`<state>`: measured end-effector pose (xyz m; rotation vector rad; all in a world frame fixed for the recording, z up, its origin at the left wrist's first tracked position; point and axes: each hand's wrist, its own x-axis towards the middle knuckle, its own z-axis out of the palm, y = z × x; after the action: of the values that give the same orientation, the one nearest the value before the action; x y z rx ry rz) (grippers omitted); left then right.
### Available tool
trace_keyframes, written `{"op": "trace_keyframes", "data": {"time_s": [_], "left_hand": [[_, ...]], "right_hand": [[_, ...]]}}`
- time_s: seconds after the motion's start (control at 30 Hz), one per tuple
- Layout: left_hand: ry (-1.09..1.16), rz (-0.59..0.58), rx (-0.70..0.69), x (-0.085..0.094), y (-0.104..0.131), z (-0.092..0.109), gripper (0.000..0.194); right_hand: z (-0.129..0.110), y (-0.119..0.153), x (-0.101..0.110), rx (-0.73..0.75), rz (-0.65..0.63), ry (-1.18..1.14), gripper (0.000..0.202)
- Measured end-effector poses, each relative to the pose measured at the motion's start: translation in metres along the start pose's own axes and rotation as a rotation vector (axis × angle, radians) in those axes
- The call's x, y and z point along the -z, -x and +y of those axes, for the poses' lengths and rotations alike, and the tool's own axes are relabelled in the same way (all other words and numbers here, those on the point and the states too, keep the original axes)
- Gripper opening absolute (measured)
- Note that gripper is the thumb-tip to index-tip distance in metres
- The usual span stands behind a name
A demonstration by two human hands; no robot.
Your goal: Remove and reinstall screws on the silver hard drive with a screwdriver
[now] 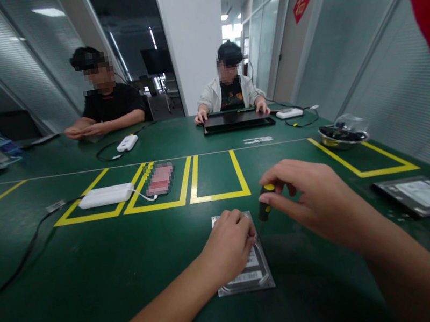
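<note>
A silver hard drive (245, 282) with white labels lies flat on the green table in front of me. My left hand (234, 242) is over its upper part, fingers curled together and gripping toward its right edge, covering much of the label. In my right hand (298, 186) is a screwdriver (264, 208) with a dark handle and yellow marks, thumb and fingers pinched round the handle's top. The screwdriver leans slightly, its shaft pointing down to the drive's right edge beside my left fingertips. Exactly where the tip touches is hidden.
A larger metal-cased device (427, 195) lies at right, below a bowl of dark parts (344, 136). A white power bank (106, 195) is cabled to a phone (160, 179) near yellow tape outlines. Across the table, one person (110, 104) sits; another (233, 90) holds a black panel (238, 120).
</note>
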<state>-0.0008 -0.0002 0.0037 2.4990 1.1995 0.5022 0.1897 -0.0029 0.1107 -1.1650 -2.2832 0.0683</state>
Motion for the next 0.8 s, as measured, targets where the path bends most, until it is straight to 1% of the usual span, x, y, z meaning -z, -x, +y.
{"op": "trace_keyframes", "data": {"time_s": [0.13, 0.23, 0.37, 0.47, 0.53, 0.63, 0.7, 0.8], "left_hand": [[-0.01, 0.006, -0.005, 0.0, 0.0, 0.0, 0.004], [-0.021, 0.003, -0.005, 0.001, -0.001, 0.0, 0.004], [-0.011, 0.006, -0.007, -0.001, 0.0, -0.002, 0.006], [-0.002, 0.008, -0.016, -0.002, 0.001, -0.003, 0.014], [-0.001, 0.005, -0.024, -0.002, 0.001, -0.003, 0.019], [-0.006, -0.004, -0.026, -0.001, 0.001, -0.002, 0.019], [-0.009, -0.01, -0.02, 0.0, 0.001, -0.001, 0.017], [-0.009, -0.011, -0.014, 0.0, 0.001, 0.0, 0.014]], "right_hand": [[0.001, 0.002, 0.008, -0.005, -0.008, -0.011, 0.009], [0.002, 0.006, 0.023, -0.003, 0.052, 0.005, 0.015], [0.001, 0.011, 0.044, -0.025, 0.144, 0.135, 0.025], [-0.002, 0.016, 0.053, -0.031, 0.182, 0.241, 0.027], [-0.002, 0.019, 0.055, -0.038, 0.197, 0.289, 0.03], [0.002, 0.026, 0.053, -0.06, 0.216, 0.343, 0.033], [0.009, 0.033, 0.049, -0.082, 0.22, 0.386, 0.036], [0.024, 0.05, 0.036, -0.134, 0.167, 0.44, 0.04]]}}
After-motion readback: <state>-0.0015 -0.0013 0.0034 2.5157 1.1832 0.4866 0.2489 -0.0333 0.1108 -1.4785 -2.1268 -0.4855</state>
